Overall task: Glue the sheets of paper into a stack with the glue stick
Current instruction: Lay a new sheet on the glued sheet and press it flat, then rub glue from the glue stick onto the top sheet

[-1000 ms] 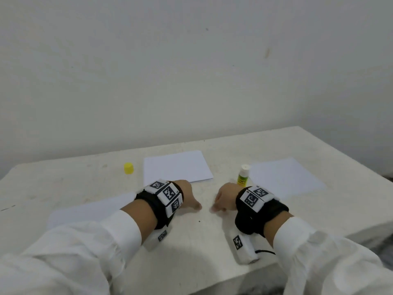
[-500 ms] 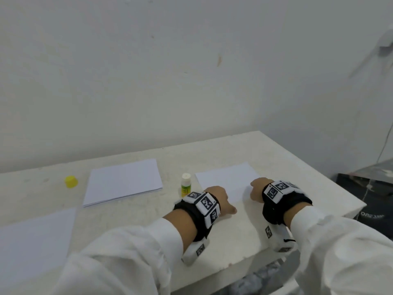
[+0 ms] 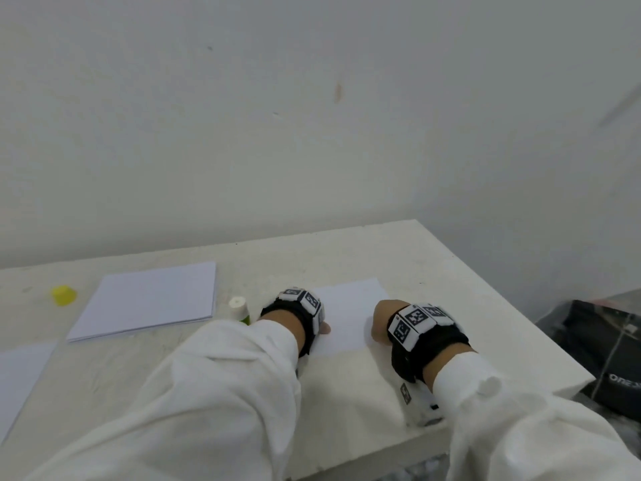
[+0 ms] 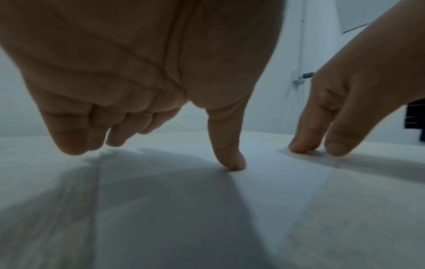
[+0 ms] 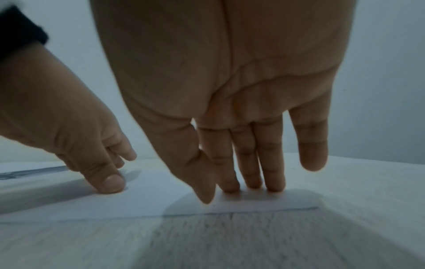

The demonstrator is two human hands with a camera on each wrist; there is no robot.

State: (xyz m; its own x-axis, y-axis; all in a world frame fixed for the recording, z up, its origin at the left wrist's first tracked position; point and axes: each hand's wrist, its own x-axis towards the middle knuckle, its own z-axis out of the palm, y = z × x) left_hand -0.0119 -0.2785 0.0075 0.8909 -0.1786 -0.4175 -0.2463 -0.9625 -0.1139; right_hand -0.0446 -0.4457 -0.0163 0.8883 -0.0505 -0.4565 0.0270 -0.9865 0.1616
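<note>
White sheet (image 3: 348, 315) lies flat on the tabletop (image 3: 347, 387) toward its right end, with both hands set on it. Left hand (image 3: 321, 321) rests at the sheet's left edge: in the left wrist view its thumb tip (image 4: 232, 162) touches the paper while the other fingers (image 4: 71, 134) hang loosely curled above the surface and hold nothing. Right hand (image 3: 381, 321) rests at the sheet's right side: in the right wrist view three straight fingers (image 5: 251, 174) press their tips on the paper near its near-right corner, the little finger raised clear and the thumb pointing down beside them; whether the thumb touches cannot be told. Neither hand grips anything.

Glue stick (image 3: 239, 308) stands upright and uncapped just left of the left wrist, apart from the sheet. Stack (image 3: 149, 300) of sheets lies further left, near the glue stick. Yellow cap (image 3: 63, 295) sits left of the stack, well apart from the hands. Another sheet (image 3: 17, 376) lies at the near-left edge of the view. Dark bag (image 3: 600, 348) lies on the floor to the right.
</note>
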